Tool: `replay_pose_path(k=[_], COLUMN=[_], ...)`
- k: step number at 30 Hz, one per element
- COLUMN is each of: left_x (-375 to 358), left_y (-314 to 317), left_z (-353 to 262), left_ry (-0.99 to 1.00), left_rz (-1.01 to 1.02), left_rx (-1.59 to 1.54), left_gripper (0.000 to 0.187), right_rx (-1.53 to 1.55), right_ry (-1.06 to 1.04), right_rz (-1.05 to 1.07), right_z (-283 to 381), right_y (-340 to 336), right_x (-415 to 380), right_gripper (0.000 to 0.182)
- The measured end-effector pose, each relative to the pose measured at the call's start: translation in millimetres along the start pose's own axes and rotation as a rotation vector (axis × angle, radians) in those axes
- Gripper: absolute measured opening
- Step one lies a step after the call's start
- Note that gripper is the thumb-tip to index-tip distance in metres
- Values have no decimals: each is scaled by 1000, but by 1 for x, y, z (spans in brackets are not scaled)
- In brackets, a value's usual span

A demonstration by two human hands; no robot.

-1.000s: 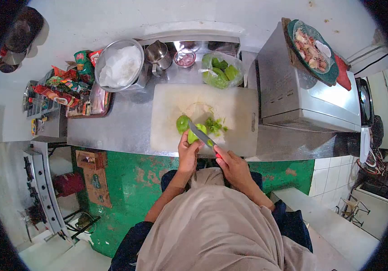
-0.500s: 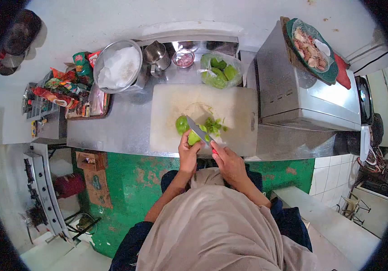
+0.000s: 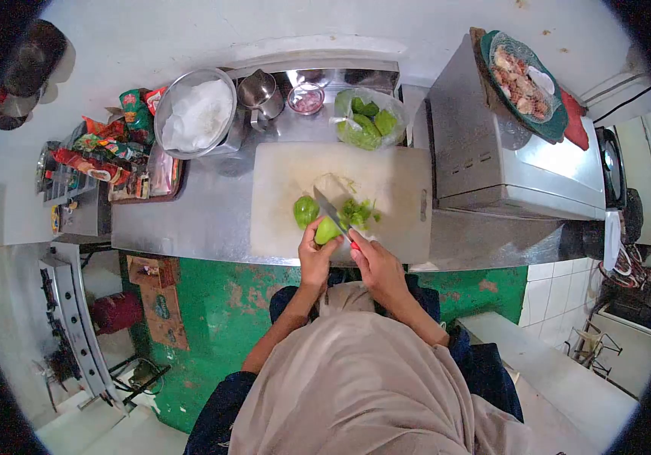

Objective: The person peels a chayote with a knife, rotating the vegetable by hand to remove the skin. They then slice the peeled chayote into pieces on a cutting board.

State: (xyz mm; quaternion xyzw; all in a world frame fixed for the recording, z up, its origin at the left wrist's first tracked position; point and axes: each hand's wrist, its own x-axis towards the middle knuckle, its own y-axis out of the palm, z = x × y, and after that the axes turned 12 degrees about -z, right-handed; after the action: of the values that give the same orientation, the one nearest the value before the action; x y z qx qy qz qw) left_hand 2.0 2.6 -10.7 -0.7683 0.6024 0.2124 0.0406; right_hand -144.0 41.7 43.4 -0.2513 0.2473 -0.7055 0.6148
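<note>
My left hand (image 3: 315, 256) holds a green vegetable piece (image 3: 327, 230) over the near part of the white cutting board (image 3: 280, 167). In my right hand (image 3: 376, 264) is a knife (image 3: 330, 206) with a red handle, its blade slanting up and left just beside the held piece. Another green vegetable (image 3: 305, 212) lies on the board, to the left of the blade. Small chopped green bits (image 3: 359, 212) form a loose pile right of the knife.
Behind the board stand a bag of green vegetables (image 3: 369, 121), a small bowl (image 3: 306, 99), a metal jug (image 3: 261, 92) and a large bowl (image 3: 196, 114). Food packets (image 3: 98, 163) lie at left. A silver appliance (image 3: 522, 171) at right bears a plate of meat (image 3: 519, 80).
The knife blade has shifted slightly up and now sits at the right side of the held piece instead of across it. My right hand has turned a little, its fingers nearer my left hand.
</note>
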Motion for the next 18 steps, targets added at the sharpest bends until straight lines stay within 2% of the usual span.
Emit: replay_pose_path(k=[2,5,8,11,14,18], left_x=[-7,-4,-2,-2,5,8], left_y=[3,5,4,4,0,1], left_z=[-5,-4,-13,-15,-7,-3], left_ry=[35,-4,-139,-196,-140,-43], left_rz=[36,17,-24,-54,-4,-24], left_rx=[36,-27,-117,-183,-183,-158], left_gripper=[49,49,46,46,46,46], right_rx=[-16,271,350,340,217,139], right_ry=[49,318,459,190,53,101], right_rz=[-6,70,156,39,45,121], right_z=[-7,-21,-11,-20,-5,7], right_y=[0,-1,-17,-12,-24,-32], right_x=[8,17,18,2,-4,-6], right_gripper=[40,37,37,37,38,37])
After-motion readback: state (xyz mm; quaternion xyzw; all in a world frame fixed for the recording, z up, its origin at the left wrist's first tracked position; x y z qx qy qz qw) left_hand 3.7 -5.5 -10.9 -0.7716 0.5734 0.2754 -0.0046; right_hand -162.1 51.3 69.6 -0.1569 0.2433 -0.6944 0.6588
